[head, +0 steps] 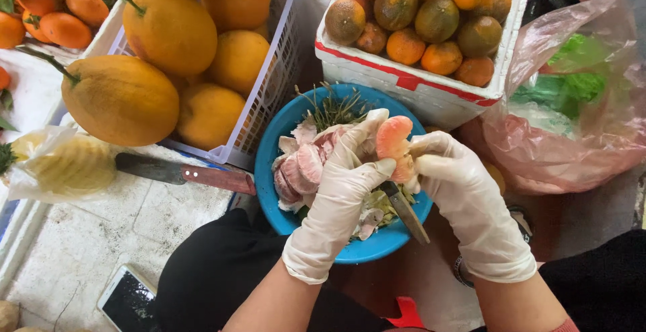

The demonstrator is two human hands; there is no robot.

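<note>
Both your hands work at the centre of the frame over the blue bowl, which already holds pith and peel scraps: your left hand is closed around the pink pomelo segment, and your right hand pinches the same segment while also gripping a small knife, blade angled down towards the bowl's lower right rim. The risk I judge greatest is that blade: it sits just beside your left glove, so a slip on wet fruit could cut through. The segment itself could tear or drop among the scraps if squeezed hard. For packaging, largest first: a white slatted basket of yellow pomelos at upper left, a white foam box with a red tape band at upper centre, a pink plastic bag of greens at right, and a clear bag at left.
</note>
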